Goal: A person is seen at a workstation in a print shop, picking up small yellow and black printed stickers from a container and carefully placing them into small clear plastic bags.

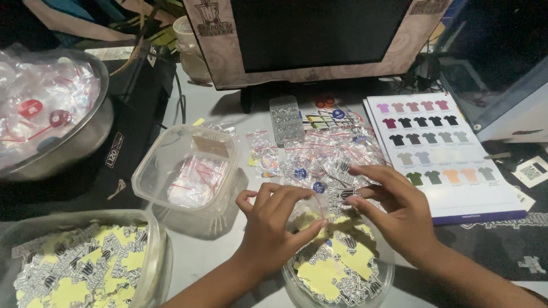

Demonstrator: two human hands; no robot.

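Note:
My left hand (274, 225) pinches a small clear plastic bag (311, 212) over a round clear tub (297, 294) filled with black, white and yellow stickers. My right hand (397, 208) is beside it, fingers spread and curled, with the fingertips at the same little bag and a sticker. A heap of small zip bags with red strips and round badges (325, 159) lies just beyond both hands.
A square clear container (149, 171) holds empty little bags. A second tub of stickers (154, 251) sits lower left, a metal bowl (97, 128) of packed bags upper left. A shirt colour chart (485, 197) lies right, a monitor (319, 34) stands behind, a clear ridged tray (285, 120) below it.

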